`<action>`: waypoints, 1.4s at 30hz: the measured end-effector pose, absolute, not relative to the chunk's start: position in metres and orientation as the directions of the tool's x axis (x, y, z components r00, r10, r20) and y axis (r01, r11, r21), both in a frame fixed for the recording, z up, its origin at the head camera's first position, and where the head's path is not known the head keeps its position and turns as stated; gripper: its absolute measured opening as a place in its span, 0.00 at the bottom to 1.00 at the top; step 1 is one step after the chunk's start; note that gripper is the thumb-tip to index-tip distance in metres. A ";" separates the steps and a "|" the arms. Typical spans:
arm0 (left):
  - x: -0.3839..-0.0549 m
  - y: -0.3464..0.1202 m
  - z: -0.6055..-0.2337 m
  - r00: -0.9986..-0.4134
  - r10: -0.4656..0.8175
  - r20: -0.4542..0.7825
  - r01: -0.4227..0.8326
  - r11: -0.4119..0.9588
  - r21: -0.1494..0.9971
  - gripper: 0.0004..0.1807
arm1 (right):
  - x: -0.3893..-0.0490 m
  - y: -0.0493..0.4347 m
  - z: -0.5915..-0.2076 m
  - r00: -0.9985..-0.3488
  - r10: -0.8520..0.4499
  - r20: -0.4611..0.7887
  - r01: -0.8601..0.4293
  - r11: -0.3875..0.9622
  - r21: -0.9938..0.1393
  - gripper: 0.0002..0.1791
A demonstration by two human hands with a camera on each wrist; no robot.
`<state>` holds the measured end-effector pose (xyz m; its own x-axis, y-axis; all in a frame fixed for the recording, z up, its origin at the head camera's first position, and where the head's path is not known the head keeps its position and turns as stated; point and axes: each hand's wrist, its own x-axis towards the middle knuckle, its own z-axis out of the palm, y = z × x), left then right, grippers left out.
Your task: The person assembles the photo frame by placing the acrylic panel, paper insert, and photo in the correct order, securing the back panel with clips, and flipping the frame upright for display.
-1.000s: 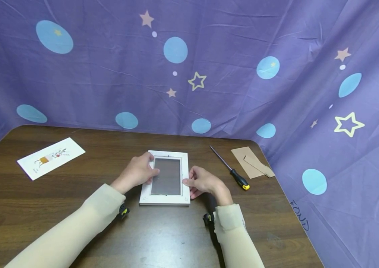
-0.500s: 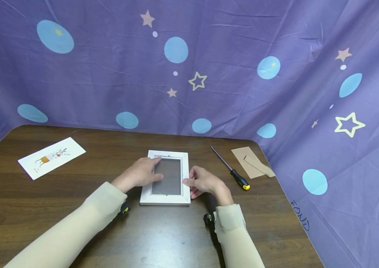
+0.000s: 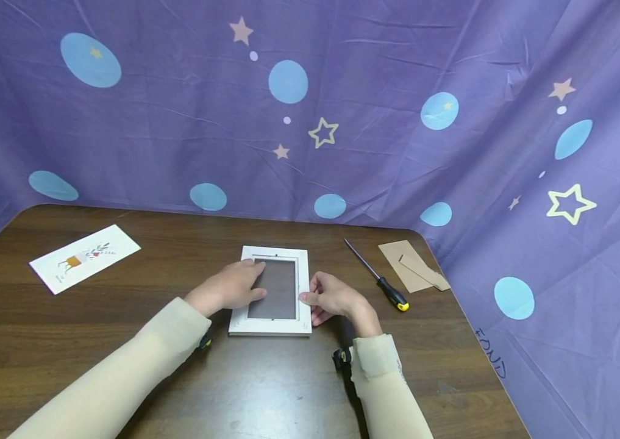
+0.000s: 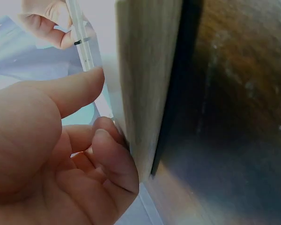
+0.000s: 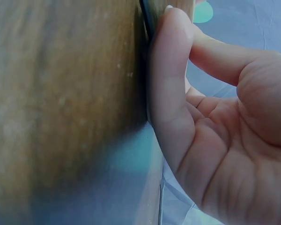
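A white picture frame with a grey panel in its opening lies on the brown table. My left hand rests over its left side, thumb and forefinger reaching onto the panel. In the left wrist view, the thumb tip is right at the frame's face and the other fingers bend beside its wooden edge. At the right side, my right hand grips the frame edge, thumb on top and fingers along the side. The right wrist view shows a finger along that edge, close to the table.
Right of the frame lies a screwdriver with a black and yellow handle. Beyond it are a brown board and a narrower tan piece overlapping it. A white card with an animal drawing lies far left. A purple curtain hangs behind the table.
My left hand has gone from around the frame's upper left rim to lying flatter over the left side, forefinger now on the panel. The right hand and frame stay in place.
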<state>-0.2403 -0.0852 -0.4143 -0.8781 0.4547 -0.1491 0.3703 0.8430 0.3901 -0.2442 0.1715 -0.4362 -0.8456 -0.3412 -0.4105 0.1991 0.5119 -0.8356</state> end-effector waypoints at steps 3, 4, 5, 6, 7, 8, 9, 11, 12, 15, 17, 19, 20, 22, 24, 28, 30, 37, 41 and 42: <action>-0.240 -0.085 -0.415 -0.884 0.445 -0.144 0.360 0.844 0.397 0.37 | -0.244 0.172 -0.436 -0.846 -0.341 -0.409 0.199 0.511 -0.836 0.12; -0.240 -0.085 -0.415 -0.887 0.440 -0.142 0.355 0.844 0.401 0.38 | -0.244 0.172 -0.436 -0.846 -0.342 -0.408 0.197 0.511 -0.837 0.13; -0.240 -0.085 -0.415 -0.890 0.434 -0.142 0.347 0.845 0.407 0.38 | -0.243 0.172 -0.436 -0.846 -0.342 -0.410 0.199 0.511 -0.836 0.12; -0.239 -0.085 -0.415 -0.892 0.430 -0.140 0.343 0.845 0.410 0.38 | -0.243 0.172 -0.436 -0.846 -0.342 -0.410 0.199 0.511 -0.836 0.13; -0.239 -0.085 -0.416 -0.895 0.425 -0.138 0.338 0.845 0.414 0.38 | -0.243 0.172 -0.436 -0.846 -0.342 -0.410 0.198 0.511 -0.836 0.13; -0.239 -0.085 -0.416 -0.897 0.420 -0.137 0.333 0.846 0.416 0.38 | -0.243 0.172 -0.436 -0.846 -0.344 -0.408 0.196 0.512 -0.837 0.13; -0.239 -0.085 -0.416 -0.900 0.415 -0.137 0.326 0.847 0.420 0.38 | -0.243 0.172 -0.436 -0.846 -0.344 -0.408 0.195 0.513 -0.836 0.13; -0.240 -0.085 -0.417 -0.904 0.404 -0.137 0.314 0.848 0.427 0.38 | -0.243 0.172 -0.436 -0.846 -0.342 -0.410 0.197 0.513 -0.835 0.13; -0.240 -0.085 -0.417 -0.906 0.402 -0.135 0.313 0.848 0.427 0.38 | -0.243 0.172 -0.436 -0.846 -0.341 -0.409 0.196 0.514 -0.835 0.13; -0.241 -0.085 -0.418 -0.907 0.399 -0.134 0.308 0.846 0.434 0.38 | -0.243 0.171 -0.436 -0.847 -0.338 -0.411 0.199 0.515 -0.834 0.13; -0.241 -0.086 -0.420 -0.906 0.404 -0.127 0.315 0.843 0.437 0.38 | -0.243 0.171 -0.436 -0.847 -0.337 -0.412 0.201 0.515 -0.833 0.13; -0.242 -0.086 -0.422 -0.905 0.408 -0.122 0.319 0.839 0.442 0.38 | -0.243 0.172 -0.437 -0.846 -0.338 -0.412 0.199 0.516 -0.833 0.13; -0.242 -0.087 -0.423 -0.904 0.411 -0.117 0.323 0.836 0.443 0.38 | -0.244 0.172 -0.437 -0.846 -0.337 -0.414 0.202 0.516 -0.833 0.13; -0.243 -0.088 -0.424 -0.903 0.416 -0.107 0.329 0.831 0.448 0.39 | -0.244 0.172 -0.437 -0.846 -0.338 -0.412 0.198 0.517 -0.833 0.13; -0.244 -0.089 -0.424 -0.903 0.419 -0.095 0.334 0.822 0.461 0.39 | -0.244 0.172 -0.436 -0.847 -0.338 -0.410 0.196 0.518 -0.833 0.13; -0.247 -0.095 -0.426 -0.894 0.446 -0.047 0.364 0.783 0.504 0.40 | -0.243 0.173 -0.435 -0.849 -0.337 -0.408 0.197 0.514 -0.835 0.13; -0.248 -0.100 -0.428 -0.886 0.463 -0.011 0.388 0.755 0.528 0.40 | -0.243 0.173 -0.435 -0.848 -0.338 -0.409 0.200 0.512 -0.836 0.13; -0.253 -0.134 -0.419 -0.889 0.437 0.133 0.432 0.708 0.558 0.34 | -0.243 0.173 -0.436 -0.845 -0.354 -0.402 0.193 0.500 -0.844 0.13; -0.255 -0.161 -0.411 -0.916 0.369 0.158 0.393 0.739 0.547 0.34 | -0.244 0.173 -0.436 -0.846 -0.355 -0.398 0.187 0.501 -0.845 0.12; -0.255 -0.169 -0.410 -0.922 0.356 0.153 0.380 0.747 0.545 0.35 | -0.244 0.173 -0.437 -0.846 -0.356 -0.397 0.186 0.502 -0.844 0.12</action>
